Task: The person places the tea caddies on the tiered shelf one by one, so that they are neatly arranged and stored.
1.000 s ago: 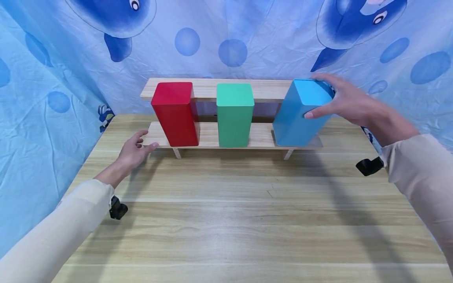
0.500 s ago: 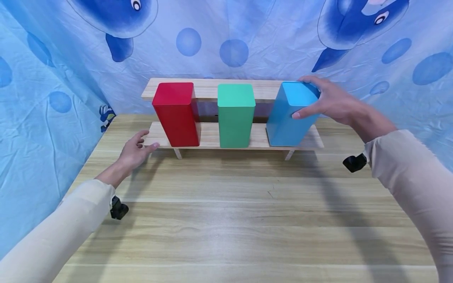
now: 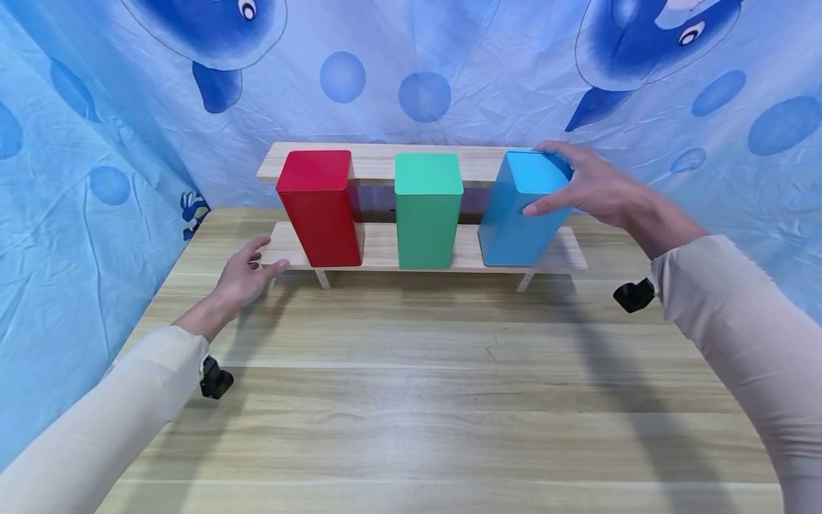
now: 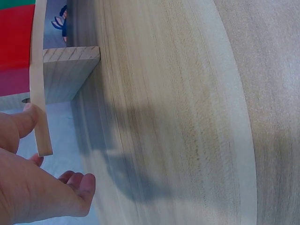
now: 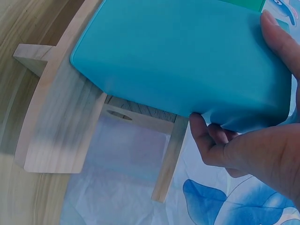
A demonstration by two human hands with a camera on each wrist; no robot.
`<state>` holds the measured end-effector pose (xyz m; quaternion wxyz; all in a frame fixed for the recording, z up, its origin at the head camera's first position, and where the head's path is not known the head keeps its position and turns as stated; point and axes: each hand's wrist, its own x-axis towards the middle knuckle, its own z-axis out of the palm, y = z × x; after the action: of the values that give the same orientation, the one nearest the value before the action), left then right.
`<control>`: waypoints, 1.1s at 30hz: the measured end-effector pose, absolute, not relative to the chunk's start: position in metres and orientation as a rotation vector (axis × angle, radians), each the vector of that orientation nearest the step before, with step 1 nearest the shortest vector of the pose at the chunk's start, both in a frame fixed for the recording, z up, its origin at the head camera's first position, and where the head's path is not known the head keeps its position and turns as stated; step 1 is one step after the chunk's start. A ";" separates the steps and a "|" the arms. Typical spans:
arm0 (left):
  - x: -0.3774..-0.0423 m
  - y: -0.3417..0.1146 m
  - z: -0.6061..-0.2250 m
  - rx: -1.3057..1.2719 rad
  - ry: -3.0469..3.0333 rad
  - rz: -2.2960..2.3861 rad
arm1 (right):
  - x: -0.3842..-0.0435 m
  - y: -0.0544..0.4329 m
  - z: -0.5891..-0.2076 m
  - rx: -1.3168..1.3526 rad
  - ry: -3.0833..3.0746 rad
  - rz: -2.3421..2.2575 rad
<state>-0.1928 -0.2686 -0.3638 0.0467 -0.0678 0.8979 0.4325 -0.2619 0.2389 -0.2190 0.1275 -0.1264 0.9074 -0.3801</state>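
A blue rectangular box (image 3: 517,221) stands tilted at the right of the lower wooden shelf board (image 3: 379,243). My right hand (image 3: 600,182) grips its upper part, the thumb on the front face and the fingers around the right and back. The right wrist view shows the fingertips against the side of this blue box (image 5: 183,61). A green box (image 3: 427,214) stands mid-shelf, and a red box (image 3: 324,214) is left of it. My left hand (image 3: 244,278) is at the shelf's left end; its thumb tip overlaps the board (image 4: 40,93) and its fingers are loosely bent.
Behind the boxes runs a higher shelf board (image 3: 437,160). Short wooden legs (image 3: 525,281) lift the lower board off the wood-grain table (image 3: 411,400). A blue cloth (image 3: 385,43) with cartoon dolphins hangs behind and at the sides.
My right hand has slid the blue box leftward along the shelf, nearer to the green box. The left hand and the red and green boxes have stayed in place.
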 end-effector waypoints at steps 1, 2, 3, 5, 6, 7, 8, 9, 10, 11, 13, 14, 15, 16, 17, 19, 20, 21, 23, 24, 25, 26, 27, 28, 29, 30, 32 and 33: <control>-0.193 -0.269 -0.364 -0.209 2.738 1.319 | -0.262 0.238 -0.219 -0.364 2.642 -1.102; -0.193 -0.269 -0.363 -0.211 2.737 1.319 | -0.262 0.237 -0.219 -0.361 2.641 -1.102; -0.192 -0.269 -0.363 -0.213 2.736 1.318 | -0.262 0.237 -0.219 -0.357 2.641 -1.103; -0.193 -0.268 -0.364 -0.216 2.733 1.318 | -0.263 0.236 -0.220 -0.361 2.644 -1.101; -0.193 -0.268 -0.363 -0.217 2.732 1.318 | -0.263 0.236 -0.220 -0.361 2.643 -1.103; -0.193 -0.268 -0.363 -0.217 2.732 1.318 | -0.263 0.236 -0.220 -0.361 2.638 -1.107; -0.193 -0.268 -0.363 -0.218 2.732 1.316 | -0.263 0.235 -0.220 -0.363 2.636 -1.108; -0.193 -0.268 -0.363 -0.217 2.733 1.316 | -0.264 0.235 -0.221 -0.363 2.634 -1.108; -0.193 -0.268 -0.363 -0.216 2.736 1.316 | -0.264 0.235 -0.221 -0.364 2.632 -1.107; -0.193 -0.268 -0.363 -0.215 2.738 1.315 | -0.264 0.234 -0.221 -0.364 2.628 -1.107; -0.194 -0.268 -0.363 -0.213 2.744 1.315 | -0.265 0.234 -0.221 -0.364 2.619 -1.113; -0.194 -0.268 -0.363 -0.213 2.746 1.316 | -0.266 0.233 -0.221 -0.364 2.616 -1.113; -0.194 -0.268 -0.363 -0.211 2.748 1.316 | -0.266 0.232 -0.221 -0.363 2.611 -1.112; -0.194 -0.268 -0.363 -0.211 2.748 1.317 | -0.267 0.232 -0.221 -0.364 2.611 -1.108; -0.194 -0.268 -0.364 -0.209 2.747 1.318 | -0.268 0.232 -0.221 -0.364 2.611 -1.101; -0.194 -0.268 -0.364 -0.207 2.743 1.321 | -0.269 0.232 -0.222 -0.363 2.612 -1.088; -0.195 -0.268 -0.364 -0.206 2.743 1.322 | -0.270 0.232 -0.222 -0.361 2.609 -1.083; -0.195 -0.268 -0.364 -0.206 2.741 1.323 | -0.271 0.232 -0.222 -0.360 2.608 -1.077; -0.195 -0.268 -0.365 -0.209 2.739 1.325 | -0.273 0.233 -0.222 -0.361 2.596 -1.074; -0.195 -0.268 -0.365 -0.210 2.739 1.325 | -0.273 0.233 -0.222 -0.363 2.593 -1.071; -0.196 -0.268 -0.365 -0.212 2.739 1.326 | -0.274 0.234 -0.222 -0.365 2.585 -1.075; -0.196 -0.268 -0.365 -0.214 2.740 1.326 | -0.275 0.234 -0.222 -0.366 2.581 -1.074; -0.196 -0.267 -0.365 -0.216 2.740 1.326 | -0.275 0.234 -0.222 -0.369 2.577 -1.074; -0.196 -0.267 -0.365 -0.216 2.740 1.326 | -0.276 0.234 -0.221 -0.372 2.575 -1.074; -0.196 -0.267 -0.365 -0.218 2.740 1.325 | -0.276 0.235 -0.221 -0.374 2.577 -1.070; -0.196 -0.267 -0.364 -0.221 2.739 1.327 | -0.276 0.235 -0.221 -0.376 2.580 -1.066; -0.197 -0.266 -0.364 -0.226 2.736 1.328 | -0.277 0.235 -0.220 -0.379 2.582 -1.062; -0.197 -0.266 -0.364 -0.229 2.735 1.329 | -0.277 0.235 -0.220 -0.379 2.584 -1.062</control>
<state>-0.1970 -0.2660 -0.3639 0.0459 -0.0751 0.8960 0.4352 -0.2770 0.2346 -0.2198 0.1607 -0.1326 0.9046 -0.3718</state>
